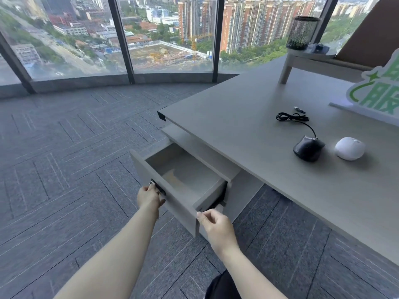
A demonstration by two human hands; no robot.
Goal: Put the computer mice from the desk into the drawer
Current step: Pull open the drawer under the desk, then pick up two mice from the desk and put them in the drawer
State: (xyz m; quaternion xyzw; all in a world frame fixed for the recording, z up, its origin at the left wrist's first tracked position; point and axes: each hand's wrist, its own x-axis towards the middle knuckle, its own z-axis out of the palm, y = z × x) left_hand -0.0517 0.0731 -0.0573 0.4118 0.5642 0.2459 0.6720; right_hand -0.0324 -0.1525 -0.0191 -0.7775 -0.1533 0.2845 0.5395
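Note:
A grey drawer (172,203) under the desk's left end stands pulled out, and its inside looks bare. My left hand (150,198) grips the black handle on the drawer front. My right hand (216,223) pinches the front panel's right corner. On the grey desk (248,117) lie a black wired mouse (307,147), its cable coiled behind it, and a white mouse (349,148) just to its right. Both mice are far from my hands.
A green and white sign (375,98) stands at the desk's right edge. A raised shelf (306,59) at the back holds a black mesh cup (301,32). Grey carpet (64,169) spreads left of the drawer, with large windows beyond.

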